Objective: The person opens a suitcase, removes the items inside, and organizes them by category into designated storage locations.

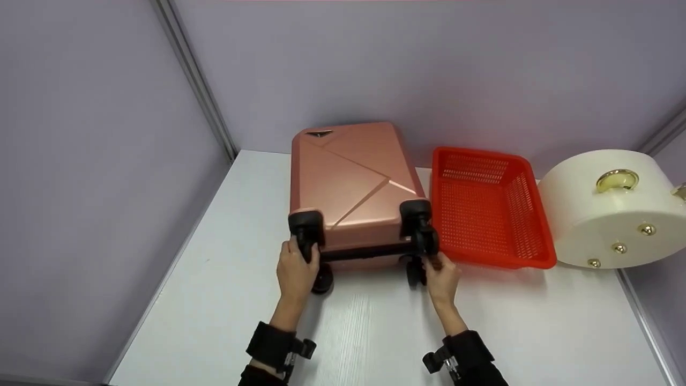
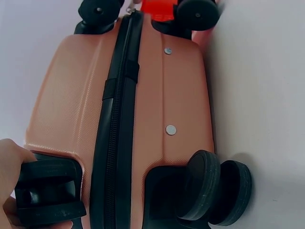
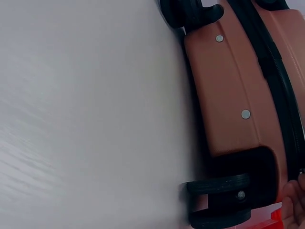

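Note:
A rose-pink hard-shell suitcase [image 1: 353, 171] lies flat on the white table, its wheeled end toward me. My left hand [image 1: 297, 271] grips the upper left caster wheel [image 2: 50, 188], thumb on one side and fingers on the other. A black zipper [image 2: 112, 143] runs across the end between the wheel pairs. At its right end, just under the upper right wheel [image 1: 426, 238], my right hand [image 1: 444, 276] has its fingers curled, pinching by a small metal zipper pull [image 3: 301, 171]. The lower left wheel [image 2: 205, 186] stands at the tabletop.
Right beside the suitcase stands a red perforated plastic basket [image 1: 477, 214]. Farther right, a cream round case [image 1: 595, 198] with a gold handle and gold feet lies on its side. Lilac panels [image 1: 343, 64] wall in the white table [image 1: 214, 279] at the back and sides.

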`<state>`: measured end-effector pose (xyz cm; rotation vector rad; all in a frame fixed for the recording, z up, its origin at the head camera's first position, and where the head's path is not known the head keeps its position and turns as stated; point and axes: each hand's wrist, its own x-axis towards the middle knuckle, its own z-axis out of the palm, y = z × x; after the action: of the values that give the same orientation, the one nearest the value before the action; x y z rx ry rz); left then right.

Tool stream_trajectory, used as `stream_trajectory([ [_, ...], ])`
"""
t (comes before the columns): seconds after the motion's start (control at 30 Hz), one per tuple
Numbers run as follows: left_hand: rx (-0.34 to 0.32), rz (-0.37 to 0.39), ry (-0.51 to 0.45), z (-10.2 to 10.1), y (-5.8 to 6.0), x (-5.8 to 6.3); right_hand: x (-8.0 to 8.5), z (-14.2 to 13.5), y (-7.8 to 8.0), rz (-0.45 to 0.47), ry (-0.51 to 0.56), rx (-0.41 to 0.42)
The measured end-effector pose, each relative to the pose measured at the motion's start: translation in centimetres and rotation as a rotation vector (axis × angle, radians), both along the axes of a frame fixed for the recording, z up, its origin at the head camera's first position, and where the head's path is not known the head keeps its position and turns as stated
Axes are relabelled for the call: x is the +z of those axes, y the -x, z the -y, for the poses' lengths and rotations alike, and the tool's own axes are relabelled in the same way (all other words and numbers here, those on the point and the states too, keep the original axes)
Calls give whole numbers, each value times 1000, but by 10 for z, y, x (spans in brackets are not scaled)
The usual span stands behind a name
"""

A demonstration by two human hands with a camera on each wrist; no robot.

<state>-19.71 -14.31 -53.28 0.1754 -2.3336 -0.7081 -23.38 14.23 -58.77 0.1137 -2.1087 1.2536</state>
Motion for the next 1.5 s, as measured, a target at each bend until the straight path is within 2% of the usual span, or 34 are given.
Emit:
stream_trajectory([
  [0.27, -14, -9, -3, 0, 2, 2, -8, 11, -4, -85, 72, 7],
  [0.43, -24, -9, -4, 0, 2, 4, 6, 25, -15, -145, 78, 28],
  [0.5, -18, -5, -4, 0, 2, 5, 7, 31, -17, -164, 55, 50],
  [0.7, -9, 2, 14, -3, 3, 6, -18, 54, -16, -199, 11, 165],
  [1.0, 10, 9, 24, -2, 3, 6, -18, 90, -24, -176, -38, 264],
  [1.23, 0, 6, 36, -1, 3, 5, -17, 115, -25, -159, -124, 376],
  [1.5, 3, -12, 30, 0, 2, 2, -14, 133, -26, -100, -139, 458],
])
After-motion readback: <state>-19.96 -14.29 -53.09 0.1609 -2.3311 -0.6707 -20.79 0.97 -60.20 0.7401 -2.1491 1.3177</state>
